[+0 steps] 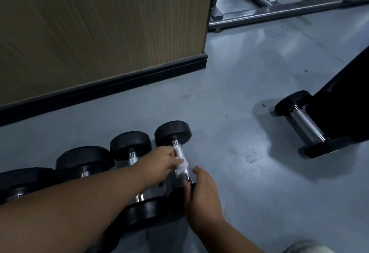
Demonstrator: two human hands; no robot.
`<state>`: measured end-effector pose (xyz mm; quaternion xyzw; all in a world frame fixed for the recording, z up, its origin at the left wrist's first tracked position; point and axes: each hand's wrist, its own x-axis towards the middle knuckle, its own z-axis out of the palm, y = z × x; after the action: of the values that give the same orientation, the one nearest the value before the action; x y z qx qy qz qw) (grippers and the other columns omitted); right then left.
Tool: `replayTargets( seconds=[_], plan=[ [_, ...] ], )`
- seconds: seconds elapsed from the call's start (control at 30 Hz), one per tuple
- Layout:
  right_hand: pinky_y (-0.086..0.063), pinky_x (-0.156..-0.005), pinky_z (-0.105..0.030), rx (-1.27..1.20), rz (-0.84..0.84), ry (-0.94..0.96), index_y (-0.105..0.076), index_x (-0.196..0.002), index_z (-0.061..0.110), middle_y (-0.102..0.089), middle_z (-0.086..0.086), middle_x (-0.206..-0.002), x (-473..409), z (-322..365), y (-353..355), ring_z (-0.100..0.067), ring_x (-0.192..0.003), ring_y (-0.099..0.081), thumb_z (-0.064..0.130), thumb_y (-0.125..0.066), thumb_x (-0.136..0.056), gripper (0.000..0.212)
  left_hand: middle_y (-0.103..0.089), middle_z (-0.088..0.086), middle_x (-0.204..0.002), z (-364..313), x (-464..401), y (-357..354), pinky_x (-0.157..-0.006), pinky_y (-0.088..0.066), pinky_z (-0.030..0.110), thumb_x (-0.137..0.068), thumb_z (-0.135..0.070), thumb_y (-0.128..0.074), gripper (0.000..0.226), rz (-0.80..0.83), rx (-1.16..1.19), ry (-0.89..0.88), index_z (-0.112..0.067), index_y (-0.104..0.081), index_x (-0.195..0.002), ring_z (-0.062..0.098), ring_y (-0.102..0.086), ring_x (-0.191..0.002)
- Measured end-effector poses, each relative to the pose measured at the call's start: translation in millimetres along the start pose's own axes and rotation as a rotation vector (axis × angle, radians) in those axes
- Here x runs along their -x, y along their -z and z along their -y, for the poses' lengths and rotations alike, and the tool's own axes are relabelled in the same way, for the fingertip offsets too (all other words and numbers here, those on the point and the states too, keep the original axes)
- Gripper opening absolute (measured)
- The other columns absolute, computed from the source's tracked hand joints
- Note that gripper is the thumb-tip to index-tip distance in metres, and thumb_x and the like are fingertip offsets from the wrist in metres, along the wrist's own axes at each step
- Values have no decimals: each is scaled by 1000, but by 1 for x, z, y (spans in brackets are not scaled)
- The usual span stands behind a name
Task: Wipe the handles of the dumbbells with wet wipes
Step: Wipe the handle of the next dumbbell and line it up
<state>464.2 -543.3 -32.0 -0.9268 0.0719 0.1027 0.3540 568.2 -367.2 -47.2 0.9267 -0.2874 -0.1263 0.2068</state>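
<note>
Left hand [159, 162] pinches the wipe [182, 166] against the chrome handle [179, 154] of the rightmost dumbbell [173, 133] in the floor row. Right hand [203, 191] rests on its near end, fingers loosely curled, thumb just beside the wipe.

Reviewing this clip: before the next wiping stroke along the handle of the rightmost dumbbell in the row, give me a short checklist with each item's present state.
1. Wet wipe lies against the handle of the rightmost dumbbell in the row: ok.
2. Left hand grips the wipe: ok.
3. Right hand steadies the dumbbell at its near weight: ok, fingers rest there.
4. Far weight sits on the floor: ok.
5. Handle stretch next to the far weight already wiped: cannot tell.
6. Separate dumbbell on the right lies apart from the stroke path: ok.
</note>
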Motion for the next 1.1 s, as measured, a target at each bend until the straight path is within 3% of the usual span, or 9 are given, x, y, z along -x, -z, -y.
replayTargets(
  seconds=[0.1, 0.23, 0.33, 0.43, 0.63, 0.7, 0.8, 1.0, 1.1],
  plan=[
    [-48, -94, -41, 116, -181, 129, -60, -114, 20, -60, 2, -120, 3, -1, -19, -25, -105, -60, 38, -44, -93, 32, -56, -7, -86, 11, -8, 1, -72, -46, 32, -92, -33, -63, 21, -127, 15, 72, -19, -77, -95, 15, -51, -80],
    [-37, -85, -35, 183, -339, 226, -58, -97, 23, -57, 4, -104, 5, -1, -28, -23, -91, -56, 35, -46, -92, 18, -67, 1, -93, 2, -18, 1, -82, -50, 36, -88, -32, -58, 29, -244, 64, 129, -17, -80, -100, 21, -54, -88],
    [-36, -82, -36, 219, -373, 264, -59, -92, 21, -56, 3, -96, 6, -6, -34, -24, -87, -55, 34, -47, -94, 17, -67, 0, -102, -11, -8, -12, -88, -50, 30, -87, -28, -72, 16, -227, 112, -47, -15, -79, -91, 15, -55, -97],
    [-37, -81, -37, 208, -412, 297, -60, -89, 20, -55, 3, -92, 4, -8, -33, -26, -84, -55, 32, -48, -95, 18, -60, -2, -107, -11, 2, -17, -85, -47, 23, -92, -39, -70, 23, -168, 93, -175, -18, -79, -90, 11, -51, -97],
    [-39, -76, -39, 245, -454, 316, -58, -80, 19, -56, -1, -89, 4, -6, -34, -29, -77, -52, 27, -49, -95, 19, -60, -3, -90, 1, -20, -10, -80, -54, 35, -82, -20, -83, 10, -332, 121, 11, -12, -79, -86, 17, -57, -88],
    [-41, -76, -39, 256, -458, 329, -60, -80, 18, -57, -1, -89, 4, -8, -37, -29, -78, -53, 26, -50, -94, 19, -56, -2, -85, -8, -9, -13, -80, -47, 27, -86, -14, -77, 1, -297, 170, -91, -14, -78, -85, 13, -53, -84],
    [-41, -79, -38, 208, -490, 343, -62, -81, 18, -59, 0, -91, 3, -10, -39, -28, -80, -55, 28, -52, -93, 19, -49, -2, -82, -21, 13, -21, -71, -33, 18, -93, -20, -67, 15, -111, 218, -228, -13, -74, -82, 10, -47, -79],
    [-44, -80, -39, 114, -491, 310, -63, -83, 17, -59, -1, -98, 5, -10, -41, -26, -85, -57, 29, -56, -92, 17, -46, -11, -87, 8, -21, -11, -76, -34, 6, -89, -22, -77, 13, -229, 287, 57, -11, -78, -84, 1, -50, -77],
    [-43, -81, -36, 69, -486, 346, -58, -89, 22, -58, 0, -98, 5, -11, -40, -25, -87, -56, 30, -56, -92, 9, -39, -17, -82, -14, -6, -17, -75, -33, 3, -88, -10, -71, 11, -127, 332, -113, -6, -72, -78, -11, -50, -83]
  ],
)
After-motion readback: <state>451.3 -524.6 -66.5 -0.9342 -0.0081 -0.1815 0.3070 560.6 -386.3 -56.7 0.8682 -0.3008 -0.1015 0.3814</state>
